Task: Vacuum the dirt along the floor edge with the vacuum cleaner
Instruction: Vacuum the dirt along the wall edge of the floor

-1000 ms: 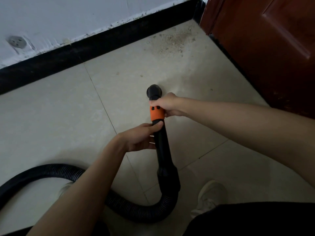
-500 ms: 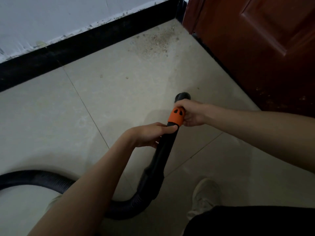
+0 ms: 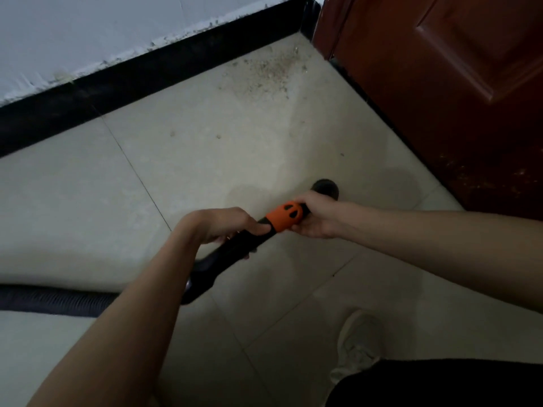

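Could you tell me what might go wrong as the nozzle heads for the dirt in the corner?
The dirt lies scattered near the baseboard and door, so the nozzle might knock either, or scatter grains. The hose trails behind the left hand and may drag; the shoe stands close by.

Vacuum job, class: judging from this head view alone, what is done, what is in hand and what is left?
Done: little that shows; the dirt patch lies in the corner by the black skirting and the door. In hand: the left hand grips the black wand, the right hand holds it beside the orange collar, and the nozzle sits short of the dirt. Left: reach the corner and vacuum it.
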`<state>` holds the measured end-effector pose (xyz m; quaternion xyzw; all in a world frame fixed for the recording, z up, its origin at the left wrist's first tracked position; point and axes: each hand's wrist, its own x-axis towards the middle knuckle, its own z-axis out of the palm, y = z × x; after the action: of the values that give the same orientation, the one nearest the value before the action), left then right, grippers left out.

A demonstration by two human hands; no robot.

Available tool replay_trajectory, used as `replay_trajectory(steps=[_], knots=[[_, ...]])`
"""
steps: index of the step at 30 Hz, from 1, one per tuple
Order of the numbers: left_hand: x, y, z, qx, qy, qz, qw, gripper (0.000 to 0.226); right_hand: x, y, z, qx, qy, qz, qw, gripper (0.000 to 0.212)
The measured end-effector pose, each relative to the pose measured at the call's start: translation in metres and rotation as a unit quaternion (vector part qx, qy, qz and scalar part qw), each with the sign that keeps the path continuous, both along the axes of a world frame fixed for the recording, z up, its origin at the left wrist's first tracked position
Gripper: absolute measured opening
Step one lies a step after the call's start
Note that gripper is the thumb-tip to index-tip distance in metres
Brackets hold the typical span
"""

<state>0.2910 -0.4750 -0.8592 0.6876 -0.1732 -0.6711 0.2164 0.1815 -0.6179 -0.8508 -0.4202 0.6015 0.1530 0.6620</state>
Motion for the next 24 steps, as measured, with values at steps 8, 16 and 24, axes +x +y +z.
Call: replay_trajectory(steps=[8,16,24], knots=[[0.020,-0.008,-0.011,-0.137,-0.250,0.149,0.947,0.032,0.092,-0.017,-0.001,-0.120,-0.086,0.006,0.989,0.026],[0.059,-0.031,-0.008,-0.170,-0.263,0.290,0.904,0.034,0.118,-0.030,-0.013,-0.075,-0.163,0.013,0.984,0.035],[0.079,-0.106,0.051,-0.227,-0.153,0.505,0.818,0.047,0.101,-0.009,-0.012,-0.019,-0.236,0.110,0.965,0.030]])
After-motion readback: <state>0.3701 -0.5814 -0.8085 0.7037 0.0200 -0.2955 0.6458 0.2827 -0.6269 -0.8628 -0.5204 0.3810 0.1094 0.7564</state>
